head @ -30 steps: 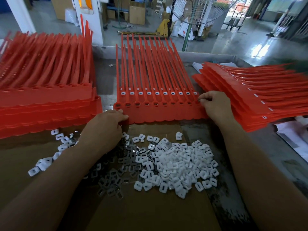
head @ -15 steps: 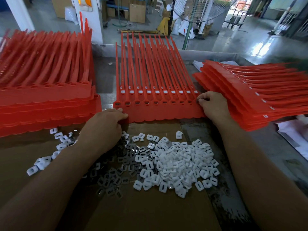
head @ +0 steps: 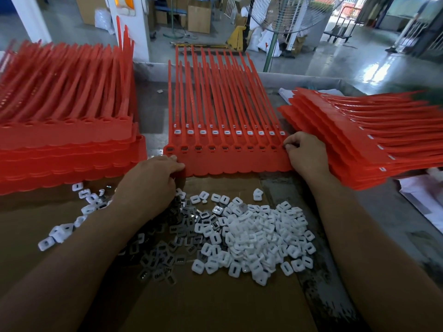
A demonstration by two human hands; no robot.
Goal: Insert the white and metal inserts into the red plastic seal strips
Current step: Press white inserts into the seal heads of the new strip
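The left hand (head: pixel 153 180) and right hand (head: pixel 304 156) are gripping the near corners of the middle red strip sheet (head: pixel 227 162), beyond white inserts (head: pixel 259 236) and metal inserts (head: pixel 165 245); keeping it level while moving likely keeps fitted pieces seated.

The red seal strips (head: pixel 227 164) are showing smooth, faintly glossy plastic. The white inserts (head: pixel 259 238) are reading as matt plastic; the metal inserts (head: pixel 163 264) are glinting dark grey. The cardboard sheet (head: pixel 215 305) beneath is presenting matt brown paper; the tabletop (head: pixel 321 291) is looking scuffed, rough.
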